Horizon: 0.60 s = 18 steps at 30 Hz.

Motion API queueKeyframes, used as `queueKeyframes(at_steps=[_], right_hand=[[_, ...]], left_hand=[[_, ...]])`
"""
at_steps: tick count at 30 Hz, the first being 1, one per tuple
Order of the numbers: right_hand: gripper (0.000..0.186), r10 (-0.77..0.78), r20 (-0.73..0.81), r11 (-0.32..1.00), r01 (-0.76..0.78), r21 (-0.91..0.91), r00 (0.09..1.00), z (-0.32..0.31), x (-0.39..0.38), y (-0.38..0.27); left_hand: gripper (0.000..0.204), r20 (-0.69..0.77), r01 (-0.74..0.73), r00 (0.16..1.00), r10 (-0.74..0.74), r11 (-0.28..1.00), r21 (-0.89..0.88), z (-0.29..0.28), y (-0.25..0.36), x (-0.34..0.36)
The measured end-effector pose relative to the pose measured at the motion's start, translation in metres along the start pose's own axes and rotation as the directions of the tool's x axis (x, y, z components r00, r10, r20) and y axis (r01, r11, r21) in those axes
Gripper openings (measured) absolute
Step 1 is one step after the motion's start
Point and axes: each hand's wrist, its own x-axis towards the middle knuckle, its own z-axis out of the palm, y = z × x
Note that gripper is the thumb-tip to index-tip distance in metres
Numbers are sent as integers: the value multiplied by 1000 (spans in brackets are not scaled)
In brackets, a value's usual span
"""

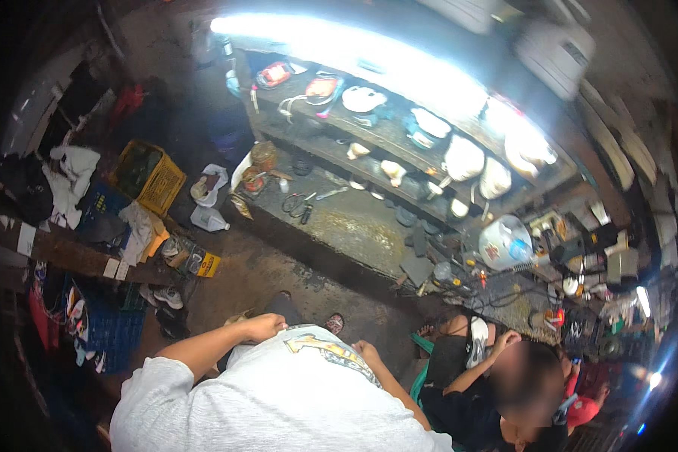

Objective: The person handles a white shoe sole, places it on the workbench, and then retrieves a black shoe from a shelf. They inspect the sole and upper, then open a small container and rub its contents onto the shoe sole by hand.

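Below me the front of my light grey T-shirt [279, 392], with a yellow and black print, fills the lower middle. My left hand [266, 327] is closed, its fingertips at the left end of the shirt's lower edge, which they seem to pinch. At the right side of that edge, my right hand [368, 354] has its fingers curled in against the cloth; part of it is hidden by the shirt. One sandalled foot [335, 323] shows on the floor beyond the hem.
Ahead runs a worn workbench [339, 233] under shelves with shoes and tools. A yellow crate [154, 177], a white jug [209, 219] and a blue crate [120, 335] stand left. Close at my right sits another person [459, 399], near a white shoe [477, 339]. A white bucket [505, 242] rests beyond.
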Motion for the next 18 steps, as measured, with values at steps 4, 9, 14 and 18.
queueKeyframes(at_steps=[4, 9, 14, 18], right_hand=[[38, 28, -20, 999, -27, 47, 999, 3, -9, -45], [44, 169, 303, 972, -210, 107, 938, 14, -34, -106], [48, 312, 642, 903, -430, 29, 700, 13, -53, -179], [51, 313, 836, 938, -287, -196, 451, 21, 3, -206]], left_hand=[[40, 26, 36, 999, -35, 998, -56, -18, -19, -20], [31, 69, 44, 997, -35, 989, -139, -40, -87, -33], [29, 131, 209, 975, -180, 940, -269, -37, -124, -64], [49, 600, 419, 799, -36, 750, -512, 0, -200, -19]])
